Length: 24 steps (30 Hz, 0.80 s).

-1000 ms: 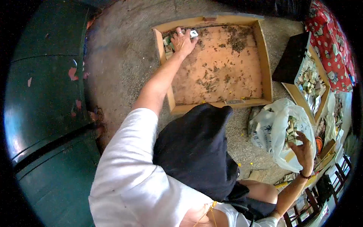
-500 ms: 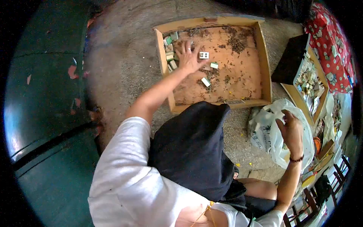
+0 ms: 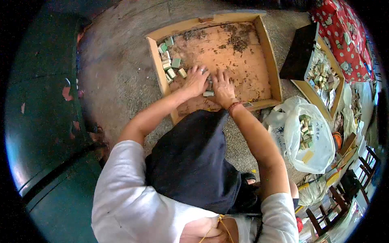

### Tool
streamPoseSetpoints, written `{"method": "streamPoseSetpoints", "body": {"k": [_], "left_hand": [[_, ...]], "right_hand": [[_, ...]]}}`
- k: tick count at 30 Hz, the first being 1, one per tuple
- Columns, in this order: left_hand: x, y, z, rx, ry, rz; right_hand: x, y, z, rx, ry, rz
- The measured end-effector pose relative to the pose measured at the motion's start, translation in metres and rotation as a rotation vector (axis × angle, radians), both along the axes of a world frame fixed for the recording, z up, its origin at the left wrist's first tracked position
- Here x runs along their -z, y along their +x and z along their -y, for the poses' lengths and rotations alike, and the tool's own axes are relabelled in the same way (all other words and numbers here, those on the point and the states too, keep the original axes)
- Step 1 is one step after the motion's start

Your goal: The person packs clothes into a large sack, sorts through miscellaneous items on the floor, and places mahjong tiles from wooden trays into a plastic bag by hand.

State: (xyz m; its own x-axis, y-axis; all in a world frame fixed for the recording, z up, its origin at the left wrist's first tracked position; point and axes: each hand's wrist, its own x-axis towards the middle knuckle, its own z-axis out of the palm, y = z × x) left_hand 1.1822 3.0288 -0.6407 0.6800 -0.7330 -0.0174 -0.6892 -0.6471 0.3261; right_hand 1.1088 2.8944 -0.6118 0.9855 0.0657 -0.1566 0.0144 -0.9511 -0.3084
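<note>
Both hands are down inside a shallow cardboard tray (image 3: 156, 56) that lies on the concrete floor (image 3: 117, 81). The left hand (image 3: 196, 79) rests palm-down on the tray's brown bottom, fingers spread and loosely open, a ring on one finger; it grips nothing that can be seen. The right hand (image 3: 223, 86), with a red cord bracelet at the wrist, lies flat just beside it, fingers stretched forward and open. Between the two hands, touching both, sit a few mahjong tiles (image 3: 208, 92), one showing its pale face near the thumbs; whether more lie under the palms cannot be told.

A loose cluster of green-backed tiles (image 3: 169, 65) lies in the tray's left part, along the wall and just left of the left hand. Dark crumbs and debris (image 3: 239, 40) are scattered over the far part of the tray bottom.

To the right of the tray, a white plastic bag (image 3: 320, 141) stands open on the floor with more tiles inside. Beyond it, a second cardboard box (image 3: 338, 87) also holds tiles, with a black lid (image 3: 300, 52) leaning at its near end. A red patterned cloth (image 3: 344, 36) lies at the far right. The person's dark skirt (image 3: 194, 162) fills the foreground.
</note>
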Motion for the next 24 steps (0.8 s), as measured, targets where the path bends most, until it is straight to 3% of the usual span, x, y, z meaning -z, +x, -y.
{"method": "streamPoseSetpoints", "body": {"k": [2,8,10,11,14,16,18,20,21,22,24], "left_hand": [[-0.007,0.0,-0.004,0.011,0.033,-0.214],[-0.009,-0.019,-0.028,0.129,0.056,-0.242],[-0.02,-0.027,-0.037,-0.03,0.094,-0.376],[-0.033,-0.023,-0.038,-0.045,0.114,-0.583],[-0.028,-0.025,-0.052,-0.092,0.236,-0.746],[-0.026,-0.031,-0.057,-0.059,0.156,-0.585],[-0.053,-0.038,-0.043,-0.181,0.029,-0.791],[-0.001,-0.054,-0.049,-0.511,-0.382,-1.189],[0.029,-0.057,-0.057,-0.706,-0.576,-1.402],[0.042,-0.056,-0.064,-0.457,-0.229,-1.052],[-0.006,-0.04,-0.046,-0.437,-0.207,-1.206]], "right_hand": [[0.009,-0.006,-0.013,-0.028,-0.004,-0.047],[0.024,-0.017,-0.027,-0.145,-0.013,-0.064],[0.024,-0.02,-0.028,-0.168,-0.027,-0.095],[0.032,-0.02,-0.029,-0.247,-0.021,-0.041],[0.035,-0.018,-0.035,-0.332,0.047,-0.051],[0.037,-0.01,-0.042,-0.373,0.073,-0.251],[0.048,-0.012,-0.047,-0.35,-0.065,-0.039],[0.036,-0.007,-0.044,-0.268,0.152,-0.214],[0.026,-0.007,-0.039,-0.238,0.14,-0.217],[0.014,-0.007,-0.036,-0.262,0.1,-0.296],[0.01,-0.012,-0.026,-0.28,0.06,-0.375]]}}
